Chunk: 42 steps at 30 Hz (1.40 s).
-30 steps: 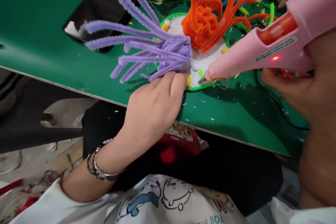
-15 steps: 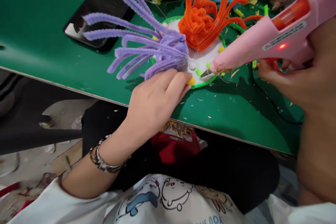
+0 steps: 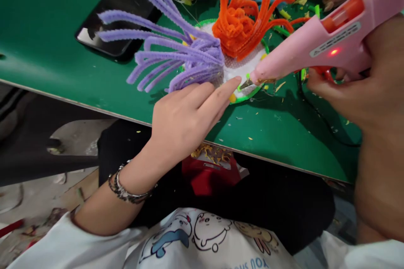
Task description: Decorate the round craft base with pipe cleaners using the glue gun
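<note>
Head view: the left hand's (image 3: 181,119) index finger now stretches over the white pad (image 3: 242,66) toward the glue gun's (image 3: 299,52) nozzle; half a second ago it bent down by the yellow bit (image 3: 232,98). The pad lies near the green desk's (image 3: 41,46) front edge, carrying purple (image 3: 203,61) and orange pipe cleaners (image 3: 238,29). A phone (image 3: 110,25) lies left of it, and a red box (image 3: 211,174) sits below that edge. The left hand's other fingers curl beside the purple bundle, their grip hidden; the right hand's (image 3: 369,96) fingers wrap the gun's handle, tilting its nozzle down-left.
</note>
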Each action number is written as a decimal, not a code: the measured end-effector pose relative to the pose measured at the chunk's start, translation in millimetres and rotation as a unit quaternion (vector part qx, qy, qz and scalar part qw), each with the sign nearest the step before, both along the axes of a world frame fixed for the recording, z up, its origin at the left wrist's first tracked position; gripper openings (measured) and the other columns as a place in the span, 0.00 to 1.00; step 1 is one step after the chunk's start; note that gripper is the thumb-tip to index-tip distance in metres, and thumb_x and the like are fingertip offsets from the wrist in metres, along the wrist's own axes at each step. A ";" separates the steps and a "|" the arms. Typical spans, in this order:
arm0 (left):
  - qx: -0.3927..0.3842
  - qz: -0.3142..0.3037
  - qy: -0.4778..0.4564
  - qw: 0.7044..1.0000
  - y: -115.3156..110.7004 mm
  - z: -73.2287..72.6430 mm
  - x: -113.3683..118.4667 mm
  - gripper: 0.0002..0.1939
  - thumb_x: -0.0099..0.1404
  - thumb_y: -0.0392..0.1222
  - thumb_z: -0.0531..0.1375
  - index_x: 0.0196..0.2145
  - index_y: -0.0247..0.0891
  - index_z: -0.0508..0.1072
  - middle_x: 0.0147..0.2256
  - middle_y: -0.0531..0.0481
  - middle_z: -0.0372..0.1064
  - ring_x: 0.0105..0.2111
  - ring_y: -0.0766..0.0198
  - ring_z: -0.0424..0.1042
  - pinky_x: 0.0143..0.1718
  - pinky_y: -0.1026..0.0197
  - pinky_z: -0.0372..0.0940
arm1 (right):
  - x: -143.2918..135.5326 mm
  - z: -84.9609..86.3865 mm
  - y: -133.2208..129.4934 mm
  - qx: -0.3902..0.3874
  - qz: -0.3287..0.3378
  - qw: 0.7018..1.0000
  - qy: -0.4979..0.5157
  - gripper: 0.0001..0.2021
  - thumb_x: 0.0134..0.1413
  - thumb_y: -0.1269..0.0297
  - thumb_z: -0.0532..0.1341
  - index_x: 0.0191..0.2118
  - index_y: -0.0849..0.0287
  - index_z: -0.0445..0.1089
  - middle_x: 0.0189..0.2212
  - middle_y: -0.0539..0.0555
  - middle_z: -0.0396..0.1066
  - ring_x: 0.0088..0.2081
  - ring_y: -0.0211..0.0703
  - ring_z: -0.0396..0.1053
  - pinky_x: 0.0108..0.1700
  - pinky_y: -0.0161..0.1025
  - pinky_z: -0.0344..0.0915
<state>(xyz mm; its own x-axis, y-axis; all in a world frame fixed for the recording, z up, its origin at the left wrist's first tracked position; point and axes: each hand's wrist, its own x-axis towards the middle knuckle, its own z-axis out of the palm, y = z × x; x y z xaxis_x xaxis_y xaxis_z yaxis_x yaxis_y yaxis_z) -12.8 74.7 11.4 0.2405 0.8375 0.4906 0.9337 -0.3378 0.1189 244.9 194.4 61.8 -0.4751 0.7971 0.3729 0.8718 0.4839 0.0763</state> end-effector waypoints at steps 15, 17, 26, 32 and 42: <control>-0.027 -0.024 0.009 0.999 5.4 8.9 -3.0 0.17 0.75 0.45 0.53 0.31 0.46 0.77 0.21 0.53 0.63 0.25 0.64 0.66 0.26 0.59 0.52 | 1.7 -1.7 0.2 0.006 0.004 1.000 -0.007 0.23 0.51 0.41 0.51 0.40 0.55 0.67 0.42 0.56 0.74 0.46 0.57 0.73 0.38 0.49 0.62; -0.031 -0.030 0.012 0.999 4.8 10.8 -3.1 0.17 0.75 0.44 0.53 0.30 0.45 0.76 0.21 0.53 0.63 0.25 0.65 0.65 0.27 0.59 0.53 | 0.6 -0.8 0.1 0.002 0.006 1.000 -0.005 0.23 0.50 0.41 0.52 0.39 0.55 0.66 0.42 0.56 0.75 0.45 0.57 0.73 0.38 0.49 0.63; -0.017 -0.021 0.053 0.998 2.7 15.1 1.4 0.17 0.73 0.40 0.54 0.27 0.42 0.74 0.20 0.54 0.64 0.22 0.66 0.65 0.25 0.59 0.52 | -2.9 1.4 -5.0 -0.016 -0.004 1.000 -0.025 0.25 0.51 0.40 0.49 0.40 0.56 0.68 0.42 0.58 0.74 0.46 0.58 0.73 0.40 0.52 0.63; 0.002 -0.015 0.074 0.997 3.3 15.5 2.9 0.18 0.74 0.40 0.54 0.25 0.42 0.72 0.19 0.55 0.64 0.22 0.66 0.67 0.23 0.59 0.51 | -1.0 1.1 -3.3 -0.020 0.007 0.999 -0.026 0.24 0.52 0.39 0.49 0.40 0.55 0.67 0.42 0.57 0.74 0.45 0.58 0.73 0.39 0.51 0.63; 0.043 -0.032 0.004 0.999 -1.0 13.6 6.0 0.10 0.73 0.42 0.54 0.38 0.44 0.75 0.21 0.56 0.64 0.21 0.68 0.65 0.22 0.60 0.51 | 13.5 1.2 6.1 -0.008 0.006 0.998 -0.055 0.26 0.50 0.39 0.47 0.42 0.54 0.65 0.43 0.59 0.72 0.47 0.60 0.72 0.40 0.53 0.64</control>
<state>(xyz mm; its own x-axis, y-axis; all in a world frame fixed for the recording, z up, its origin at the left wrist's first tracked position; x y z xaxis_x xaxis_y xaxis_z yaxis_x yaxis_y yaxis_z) -6.9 73.7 25.0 0.2970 0.7753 0.5574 0.9105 -0.4058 0.0793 258.4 200.4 63.0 -0.5224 0.7965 0.3042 0.8524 0.4965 0.1639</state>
